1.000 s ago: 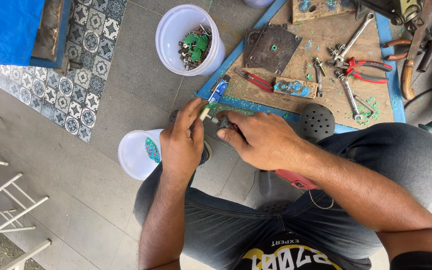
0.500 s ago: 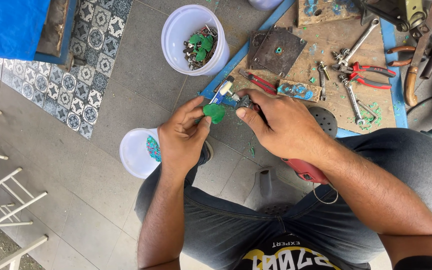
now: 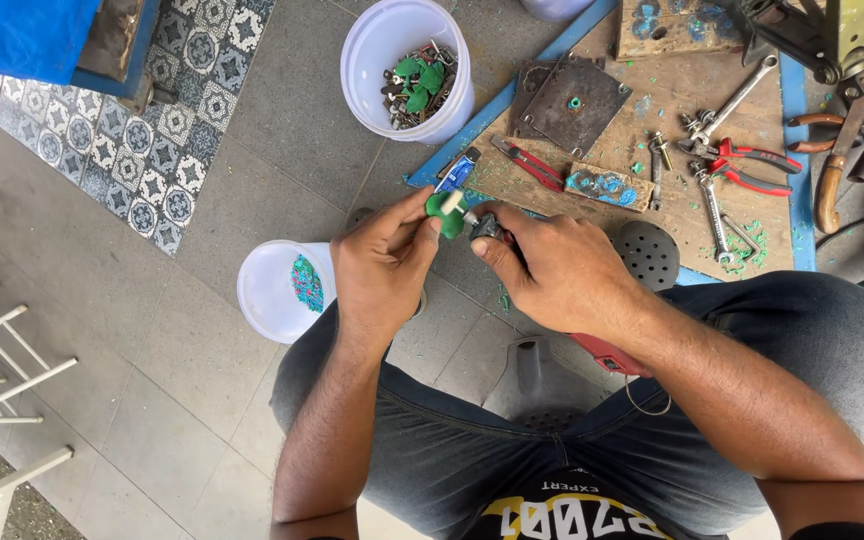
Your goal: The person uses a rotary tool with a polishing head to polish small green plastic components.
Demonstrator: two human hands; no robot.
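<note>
My left hand (image 3: pixel 384 262) pinches a small green plastic part (image 3: pixel 445 212) with a pale stub on it, held above my knees. My right hand (image 3: pixel 552 268) grips a dark tool (image 3: pixel 484 226) with a red handle (image 3: pixel 607 354) that sticks out below my wrist; its tip touches the green part. Both hands meet just in front of a wooden work board (image 3: pixel 652 150). Whatever lies under my palms is hidden.
A white bucket (image 3: pixel 407 70) holds green parts and metal bits. A second white bucket (image 3: pixel 277 292) with green scraps stands at my left knee. On the board lie a metal plate (image 3: pixel 569 102), red pliers (image 3: pixel 752 165), wrenches (image 3: pixel 717 205). A grey stool (image 3: pixel 537 385) is under me.
Both hands have risen from near the board's edge and drawn together; the green part now sits between my left fingers with the tool tip against it.
</note>
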